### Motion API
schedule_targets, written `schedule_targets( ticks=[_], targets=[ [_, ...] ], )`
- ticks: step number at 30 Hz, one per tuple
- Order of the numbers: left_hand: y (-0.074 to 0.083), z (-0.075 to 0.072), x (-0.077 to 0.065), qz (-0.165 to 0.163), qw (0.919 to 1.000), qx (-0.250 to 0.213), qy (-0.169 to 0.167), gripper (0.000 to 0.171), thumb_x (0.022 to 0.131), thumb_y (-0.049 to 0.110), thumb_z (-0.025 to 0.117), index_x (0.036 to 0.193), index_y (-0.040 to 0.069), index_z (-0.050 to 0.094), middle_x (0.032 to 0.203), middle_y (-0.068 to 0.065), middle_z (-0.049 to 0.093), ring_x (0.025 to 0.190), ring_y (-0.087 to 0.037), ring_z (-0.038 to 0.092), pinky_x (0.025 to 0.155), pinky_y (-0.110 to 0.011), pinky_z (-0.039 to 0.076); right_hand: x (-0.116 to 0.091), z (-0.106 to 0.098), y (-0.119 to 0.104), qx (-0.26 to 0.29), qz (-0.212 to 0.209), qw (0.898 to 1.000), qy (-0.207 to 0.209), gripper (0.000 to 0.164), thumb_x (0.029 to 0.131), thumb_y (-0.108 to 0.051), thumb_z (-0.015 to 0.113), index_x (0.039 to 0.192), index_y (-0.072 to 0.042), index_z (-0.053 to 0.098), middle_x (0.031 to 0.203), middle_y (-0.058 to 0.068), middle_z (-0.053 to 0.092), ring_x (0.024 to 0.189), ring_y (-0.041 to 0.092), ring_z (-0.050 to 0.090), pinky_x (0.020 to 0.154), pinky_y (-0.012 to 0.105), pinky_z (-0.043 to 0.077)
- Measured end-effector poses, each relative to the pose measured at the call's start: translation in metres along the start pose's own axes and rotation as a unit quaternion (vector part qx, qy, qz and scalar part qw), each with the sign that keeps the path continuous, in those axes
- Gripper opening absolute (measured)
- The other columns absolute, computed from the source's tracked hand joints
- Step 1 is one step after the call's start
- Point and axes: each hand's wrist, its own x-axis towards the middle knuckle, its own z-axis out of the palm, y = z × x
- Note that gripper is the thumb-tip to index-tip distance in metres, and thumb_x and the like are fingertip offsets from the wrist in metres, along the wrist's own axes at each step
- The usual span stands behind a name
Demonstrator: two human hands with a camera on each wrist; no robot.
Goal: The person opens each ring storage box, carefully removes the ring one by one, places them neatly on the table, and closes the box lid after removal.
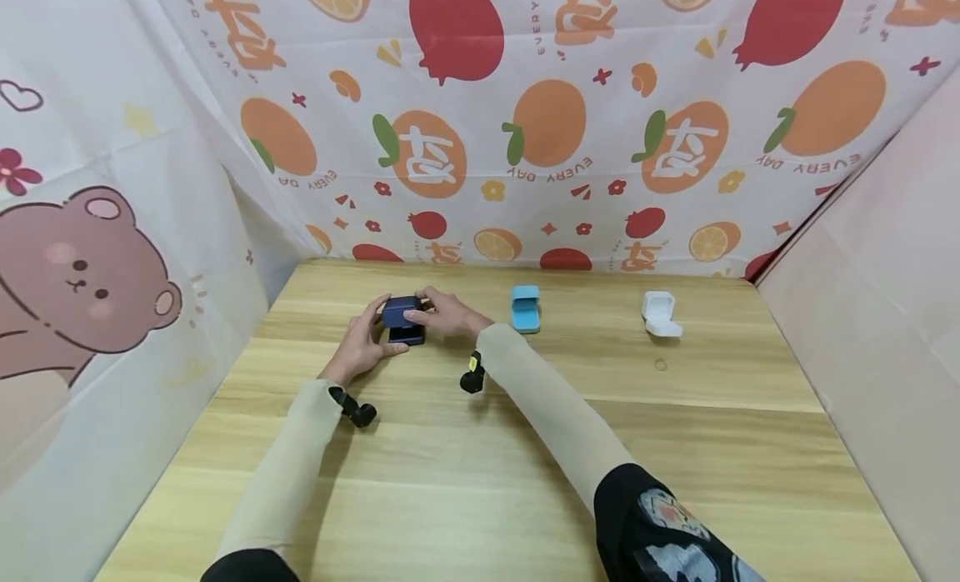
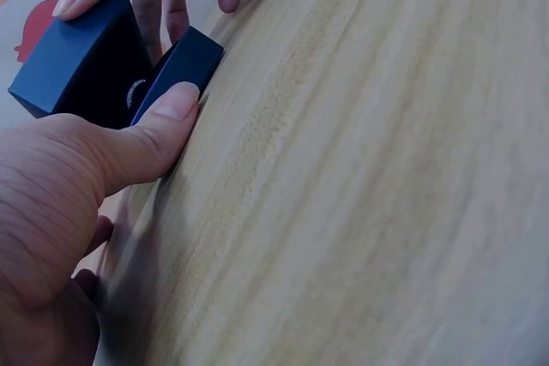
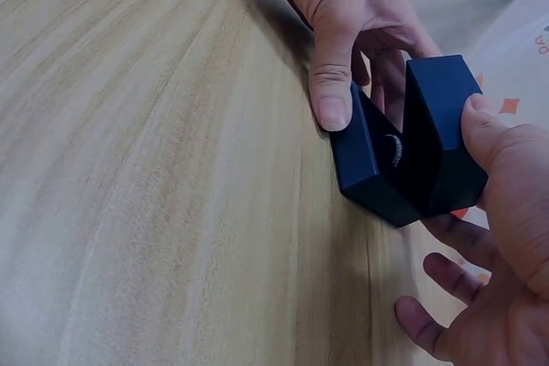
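Observation:
Both hands are at a dark blue ring box (image 1: 401, 313), which stands partly open near the table's back left. Inside it a ring with a sparkling band (image 3: 396, 152) shows in the right wrist view. My left hand (image 1: 360, 348) grips the base, its thumb pressed on the front edge of the base (image 2: 184, 66). The thumb of my right hand (image 1: 452, 315) lies on the lid (image 3: 446, 113), pinching it from the right; the other fingers of that hand spread beside the box. The fingertips behind the box are partly hidden.
An open light blue ring box (image 1: 526, 309) stands to the right of my right hand. Farther right is an open white ring box (image 1: 661, 315), with a thin ring (image 1: 661, 364) lying on the wooden table (image 1: 480, 499) before it. A printed cloth (image 1: 487, 132) hangs behind the table.

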Motion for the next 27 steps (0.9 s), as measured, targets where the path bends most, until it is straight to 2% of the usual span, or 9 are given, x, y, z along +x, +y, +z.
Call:
schedule_targets(
  ticks=[8,18,27],
  targets=[
    [-0.0035,0.0007,0.0023,0.014,0.9999,-0.003,0.006,0.103,0.086,0.025,0.083,0.164,0.025,0.015,0.157,-0.03,0.041,0.152,-0.046,0.021,0.121,-0.068,0.018,0.0021,-0.0001,0.0015,0.002,0.01,1.0,0.0,0.063,0.104,-0.052,0.048,0.154,-0.015,0.036,0.156,0.013,0.049,0.143,0.026,0.049,0.117,0.043,0.042],
    [-0.003,0.0013,0.0005,-0.002,1.0,-0.003,0.003,0.104,0.085,0.026,0.083,0.164,0.031,0.015,0.158,-0.029,0.039,0.151,-0.045,0.021,0.12,-0.068,0.022,0.003,-0.0032,-0.0018,-0.002,0.026,1.0,-0.017,0.065,0.105,-0.052,0.046,0.157,-0.016,0.034,0.16,0.01,0.044,0.144,0.025,0.047,0.117,0.044,0.042],
    [-0.0015,0.0017,0.0012,-0.004,1.0,0.0,0.007,0.103,0.085,0.026,0.083,0.164,0.027,0.016,0.158,-0.029,0.039,0.151,-0.045,0.026,0.12,-0.065,0.024,0.0013,-0.0046,-0.0045,-0.011,0.021,1.0,-0.009,0.066,0.105,-0.052,0.045,0.157,-0.013,0.034,0.159,0.009,0.044,0.143,0.025,0.048,0.116,0.043,0.043]
  ],
)
